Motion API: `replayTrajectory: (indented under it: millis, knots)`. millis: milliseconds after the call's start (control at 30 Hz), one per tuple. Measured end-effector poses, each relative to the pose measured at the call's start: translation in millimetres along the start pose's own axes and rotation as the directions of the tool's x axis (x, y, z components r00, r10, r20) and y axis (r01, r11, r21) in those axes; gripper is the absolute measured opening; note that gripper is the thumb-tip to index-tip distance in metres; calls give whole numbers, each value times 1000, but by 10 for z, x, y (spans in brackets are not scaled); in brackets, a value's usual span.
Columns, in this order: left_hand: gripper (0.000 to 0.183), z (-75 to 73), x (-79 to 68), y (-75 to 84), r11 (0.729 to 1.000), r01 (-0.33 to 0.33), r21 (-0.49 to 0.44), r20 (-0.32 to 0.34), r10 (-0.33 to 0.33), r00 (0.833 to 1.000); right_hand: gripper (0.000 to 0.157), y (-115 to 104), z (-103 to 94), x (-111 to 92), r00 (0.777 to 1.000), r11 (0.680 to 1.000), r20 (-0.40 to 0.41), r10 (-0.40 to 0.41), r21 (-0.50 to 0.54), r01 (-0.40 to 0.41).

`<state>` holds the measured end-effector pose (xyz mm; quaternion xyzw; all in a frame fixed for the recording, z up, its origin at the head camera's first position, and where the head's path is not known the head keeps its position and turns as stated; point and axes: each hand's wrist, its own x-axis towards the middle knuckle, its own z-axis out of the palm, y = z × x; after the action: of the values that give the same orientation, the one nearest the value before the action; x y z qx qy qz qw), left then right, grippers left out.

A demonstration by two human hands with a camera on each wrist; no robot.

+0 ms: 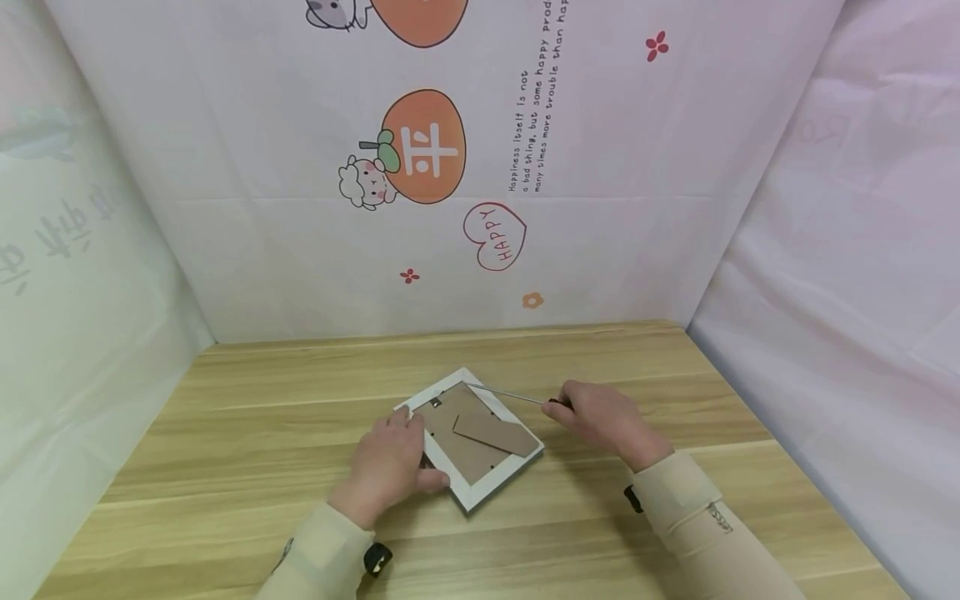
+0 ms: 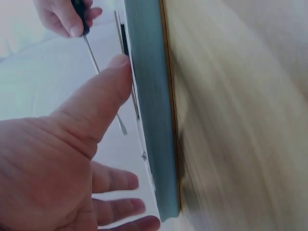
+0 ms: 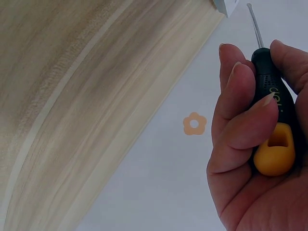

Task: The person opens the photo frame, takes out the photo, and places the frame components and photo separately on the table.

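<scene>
A white picture frame (image 1: 510, 471) lies face down on the wooden table, turned cornerwise, its brown backing board (image 1: 446, 423) and stand leg (image 1: 495, 432) upward. My left hand (image 1: 386, 462) rests against its left side; in the left wrist view the extended thumb (image 2: 103, 89) touches the blue-grey frame edge (image 2: 154, 106). My right hand (image 3: 236, 120) grips a screwdriver (image 3: 263, 65) with a dark green and yellow handle. Its thin shaft (image 1: 510, 393) reaches over the frame's far corner; whether the tip touches is unclear. Small dark tabs (image 1: 437, 403) sit along the backing.
The wood-grain table (image 1: 285, 417) extends around the frame. A white printed cloth (image 1: 300, 250) stands behind it, with similar white cloths (image 1: 847, 292) at both sides. Dark straps (image 1: 377, 558) show by both beige sleeves.
</scene>
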<state>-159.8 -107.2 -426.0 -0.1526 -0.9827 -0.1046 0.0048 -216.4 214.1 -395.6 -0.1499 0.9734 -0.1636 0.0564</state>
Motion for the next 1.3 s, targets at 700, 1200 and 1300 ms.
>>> replayTrajectory:
  millis: [700,1200,1300]
  knots:
    - [97,-4,48,-16,998,26,50,70,-30,997,34,-28,-3,-53,1000,1000,-1,-6,8,6]
    - [88,40,15,116,982,91,163,6,-94,996,33,-33,14,-43,1000,1000,-6,5,4,-5]
    - [85,56,1,136,979,96,178,-22,-94,995,33,-26,20,-35,1000,1000,1,15,7,-15]
